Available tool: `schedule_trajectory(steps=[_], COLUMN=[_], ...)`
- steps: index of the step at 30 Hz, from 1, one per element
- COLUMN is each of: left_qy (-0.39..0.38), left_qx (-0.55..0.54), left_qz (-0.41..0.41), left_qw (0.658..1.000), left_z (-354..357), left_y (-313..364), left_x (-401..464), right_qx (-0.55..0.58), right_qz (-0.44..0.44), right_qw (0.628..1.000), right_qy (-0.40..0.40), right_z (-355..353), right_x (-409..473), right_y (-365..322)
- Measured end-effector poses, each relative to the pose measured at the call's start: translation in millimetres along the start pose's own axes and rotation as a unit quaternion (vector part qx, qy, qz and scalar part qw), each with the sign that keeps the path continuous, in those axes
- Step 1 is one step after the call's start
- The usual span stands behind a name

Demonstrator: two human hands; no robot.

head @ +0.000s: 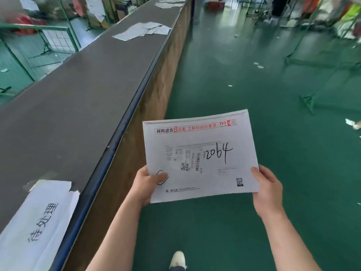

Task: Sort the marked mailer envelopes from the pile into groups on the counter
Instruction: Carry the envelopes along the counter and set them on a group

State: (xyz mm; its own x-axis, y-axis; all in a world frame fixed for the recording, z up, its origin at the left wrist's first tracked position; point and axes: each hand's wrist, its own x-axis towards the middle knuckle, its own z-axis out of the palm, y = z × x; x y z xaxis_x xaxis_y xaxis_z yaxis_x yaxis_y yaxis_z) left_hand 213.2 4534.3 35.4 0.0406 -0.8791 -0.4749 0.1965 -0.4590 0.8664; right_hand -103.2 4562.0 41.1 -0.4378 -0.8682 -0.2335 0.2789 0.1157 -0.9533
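Note:
A white mailer envelope (201, 155) with a red printed banner and "2064" handwritten in black marker is held flat over the green floor, right of the counter. My left hand (147, 183) grips its lower left corner, thumb on top over a black pen mark. My right hand (267, 187) grips its right edge, thumb on top. The long dark counter (74, 98) runs away along the left. A group of grey-white envelopes (142, 31) lies farther down it, and another group (170, 2) lies at its far end.
A white paper sign (39, 223) with black handwritten characters is taped on the counter near me. Green metal racks (58, 39) stand behind the counter. More racks and scattered scraps are on the green floor (273, 94) to the right. My white shoe (177, 259) shows below.

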Motion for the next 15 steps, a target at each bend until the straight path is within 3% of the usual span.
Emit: schedule_trajectory(steps=[4, 15], left_qy=[-0.034, -0.048], left_qx=[0.0, 0.051], left_qz=[0.009, 0.011], left_qw=[0.999, 0.997], left_z=[24, 148], left_y=[41, 131], left_x=[63, 337], right_qx=[0.089, 0.143], right_qz=[0.082, 0.112], right_qw=[0.989, 0.979], right_qy=[-0.089, -0.093], right_z=[4, 57], right_x=[74, 378], right_y=[-15, -12])
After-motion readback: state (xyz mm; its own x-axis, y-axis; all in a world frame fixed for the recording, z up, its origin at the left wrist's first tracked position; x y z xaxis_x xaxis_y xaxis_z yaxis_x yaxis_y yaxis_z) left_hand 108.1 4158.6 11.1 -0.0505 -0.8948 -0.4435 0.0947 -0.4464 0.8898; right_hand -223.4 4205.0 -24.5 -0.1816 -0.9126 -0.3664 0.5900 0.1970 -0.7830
